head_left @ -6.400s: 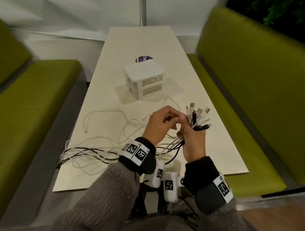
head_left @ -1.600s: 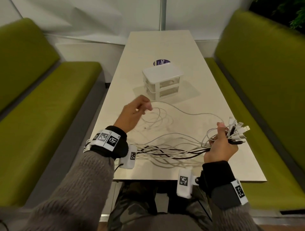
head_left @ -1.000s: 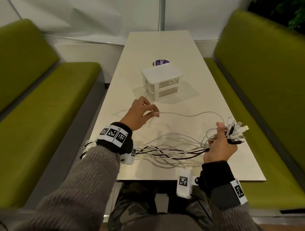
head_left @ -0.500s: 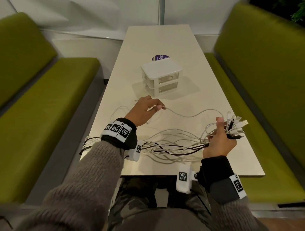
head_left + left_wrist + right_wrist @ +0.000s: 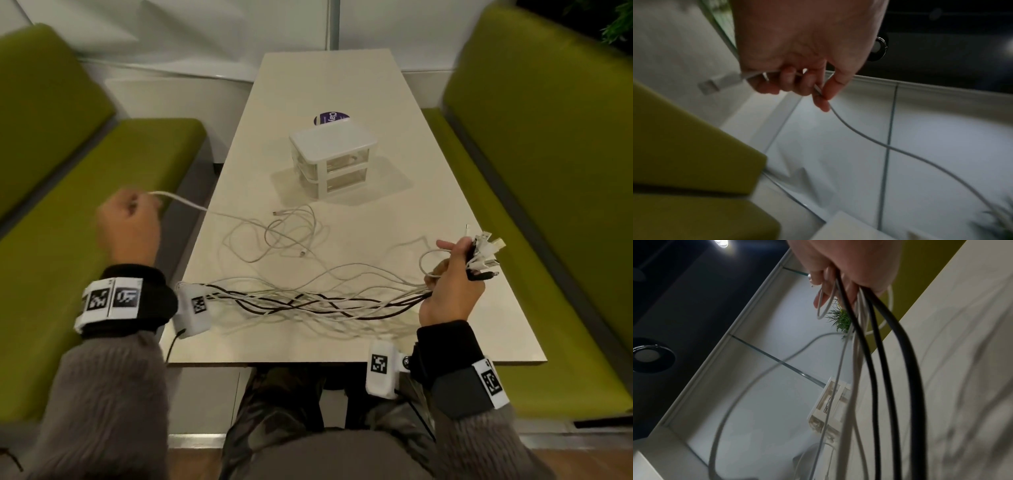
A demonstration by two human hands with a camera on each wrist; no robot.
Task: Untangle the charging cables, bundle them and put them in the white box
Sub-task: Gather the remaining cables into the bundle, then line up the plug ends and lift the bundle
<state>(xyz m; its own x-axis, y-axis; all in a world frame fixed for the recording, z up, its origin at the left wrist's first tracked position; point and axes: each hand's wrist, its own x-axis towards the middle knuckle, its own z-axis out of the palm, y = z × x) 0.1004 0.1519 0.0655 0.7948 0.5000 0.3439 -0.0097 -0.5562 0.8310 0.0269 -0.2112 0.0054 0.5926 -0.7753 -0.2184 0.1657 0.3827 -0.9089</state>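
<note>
- My left hand (image 5: 128,226) sits at the middle left of the head view, out over the green bench (image 5: 102,192) and off the table's (image 5: 342,85) edge.
- Its fingers are curled round one white cable (image 5: 191,204), thumb and forefinger pinching the cord; in the left wrist view the plug end (image 5: 715,83) sticks out past the knuckles.
- That cable runs right from the hand to a loose loop at the centre of the table, just below the white box (image 5: 334,157).
- My right hand (image 5: 450,287) is at the middle right, closed round a bunch of cable ends (image 5: 483,257), plugs fanning out above the fingers.
- The black and white cables (image 5: 308,301) stretch from that fist leftward across the lower table.
- The white box stands upper centre, well apart from both hands.
</note>
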